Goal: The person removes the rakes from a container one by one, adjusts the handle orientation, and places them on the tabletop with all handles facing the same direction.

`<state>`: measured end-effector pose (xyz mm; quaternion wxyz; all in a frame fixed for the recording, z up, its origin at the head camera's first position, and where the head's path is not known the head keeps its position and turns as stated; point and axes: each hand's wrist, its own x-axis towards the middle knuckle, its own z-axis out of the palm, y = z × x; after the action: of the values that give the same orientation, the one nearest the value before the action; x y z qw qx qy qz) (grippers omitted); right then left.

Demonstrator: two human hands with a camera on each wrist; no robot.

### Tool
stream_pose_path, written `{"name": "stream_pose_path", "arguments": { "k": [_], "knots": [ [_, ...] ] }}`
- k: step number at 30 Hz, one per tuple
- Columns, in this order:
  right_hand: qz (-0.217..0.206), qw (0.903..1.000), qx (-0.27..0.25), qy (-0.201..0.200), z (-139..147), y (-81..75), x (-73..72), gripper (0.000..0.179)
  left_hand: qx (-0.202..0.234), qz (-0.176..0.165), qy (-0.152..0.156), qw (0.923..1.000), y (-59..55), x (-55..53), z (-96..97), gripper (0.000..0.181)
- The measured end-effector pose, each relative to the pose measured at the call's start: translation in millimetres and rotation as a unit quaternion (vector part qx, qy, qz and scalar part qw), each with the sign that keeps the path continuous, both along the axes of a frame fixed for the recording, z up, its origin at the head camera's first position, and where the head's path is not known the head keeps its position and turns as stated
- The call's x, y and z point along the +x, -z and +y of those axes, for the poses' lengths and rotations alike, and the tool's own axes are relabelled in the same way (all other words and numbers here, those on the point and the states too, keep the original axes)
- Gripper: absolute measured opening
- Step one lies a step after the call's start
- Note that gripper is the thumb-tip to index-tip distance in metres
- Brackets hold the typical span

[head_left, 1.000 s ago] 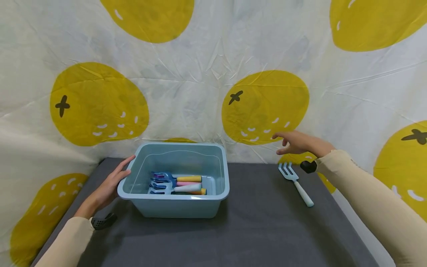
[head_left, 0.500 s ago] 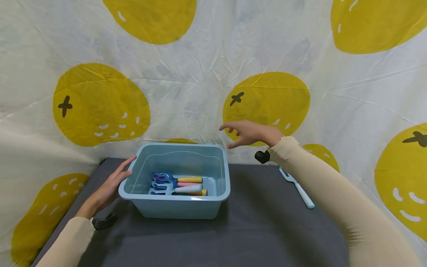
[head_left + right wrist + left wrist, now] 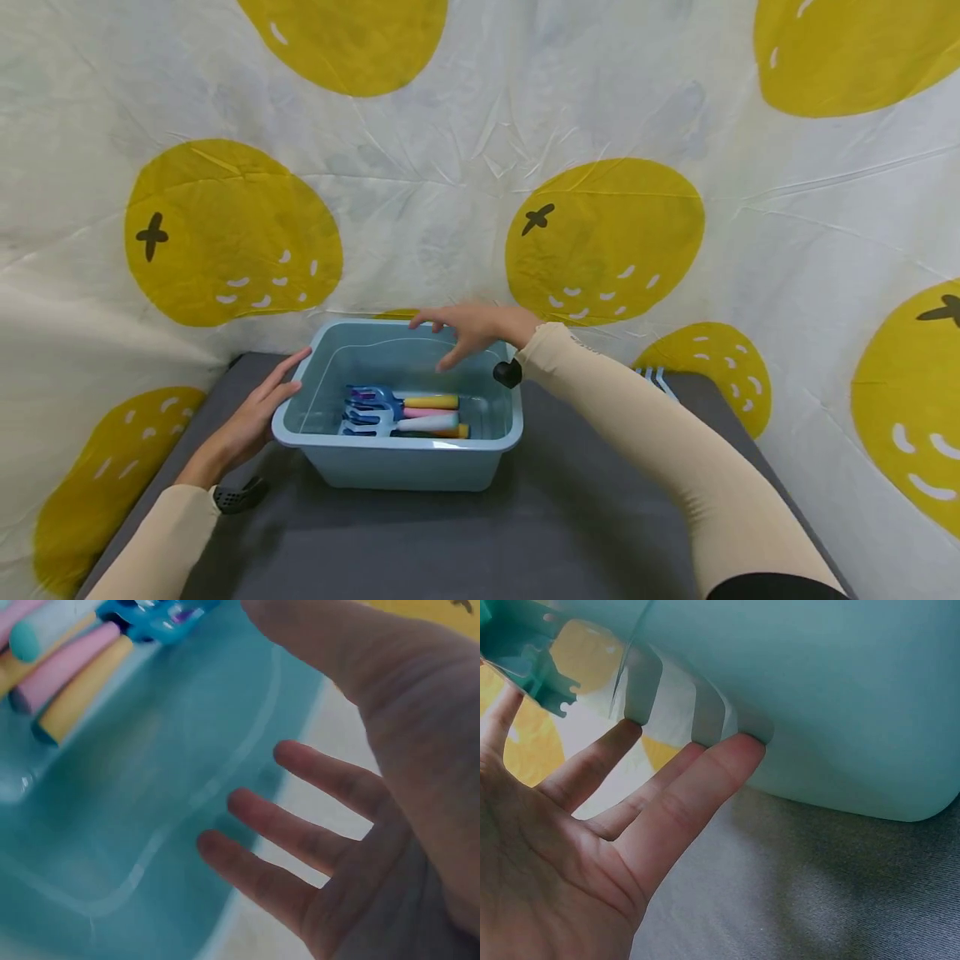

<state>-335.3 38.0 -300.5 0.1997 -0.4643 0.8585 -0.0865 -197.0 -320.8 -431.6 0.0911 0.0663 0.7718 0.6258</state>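
Note:
A light blue plastic bin point(image 3: 397, 468) stands on the dark table, left of centre. In it lie several small garden tools, with a light blue hand fork point(image 3: 377, 422) on top. Handles of other tools are yellow point(image 3: 431, 402) and pink point(image 3: 426, 412). My left hand point(image 3: 251, 421) touches the bin's left side, its fingertips against the wall in the left wrist view. Over the bin's back right rim hovers my right hand point(image 3: 480, 325), fingers spread and holding nothing. In the right wrist view its fingers point(image 3: 292, 829) appear above the tools' bin.
Another hand fork point(image 3: 660, 382) lies on the table at the right; my right sleeve point(image 3: 637, 417) hides all but its tines. Behind the table point(image 3: 465, 550) hangs a white cloth point(image 3: 420, 242) printed with yellow fruit.
My right hand has swept left from above the fork on the right to over the bin, and the sleeve now covers most of that fork. My left hand stays at the bin's side.

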Motion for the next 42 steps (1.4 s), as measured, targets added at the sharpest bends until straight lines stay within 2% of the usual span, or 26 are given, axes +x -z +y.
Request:
{"name": "stream_pose_path", "arguments": {
  "k": [4, 7, 15, 21, 27, 34, 42],
  "knots": [
    [-0.050, 0.9983, 0.030, -0.005, -20, 21.3, 3.5, 0.082, -0.003, 0.002, 0.000, 1.0000, 0.3, -1.8, 0.6, 0.061],
    [-0.068, 0.9957, 0.063, -0.003, -31, 34.4, 6.8, 0.081, -0.004, 0.003, 0.000, 1.0000, -0.6, -2.6, 1.2, 0.061],
    [-0.125, 0.9827, 0.135, 0.020, -55, 56.3, 13.9, 0.074, 0.000, 0.006, 0.004, 1.0000, -2.9, -1.6, 3.6, 0.062],
    [-0.130, 0.9758, 0.173, 0.031, -68, 71.7, 16.8, 0.058, -0.003, 0.004, -0.001, 1.0000, -2.8, -2.4, 4.6, 0.062],
    [-0.101, 0.9737, 0.202, 0.028, -76, 79.0, 22.1, 0.049, -0.002, 0.007, 0.001, 1.0000, -3.1, -2.9, 3.6, 0.062],
    [-0.084, 0.9759, 0.200, 0.027, -78, 83.5, 27.2, 0.055, -0.004, 0.007, -0.002, 1.0000, -1.1, -0.9, 1.9, 0.062],
    [-0.082, 0.9766, 0.195, 0.040, -77, 86.1, 25.7, 0.043, -0.008, 0.009, -0.008, 0.9999, 0.5, 0.5, 0.2, 0.062]
  ]
}}
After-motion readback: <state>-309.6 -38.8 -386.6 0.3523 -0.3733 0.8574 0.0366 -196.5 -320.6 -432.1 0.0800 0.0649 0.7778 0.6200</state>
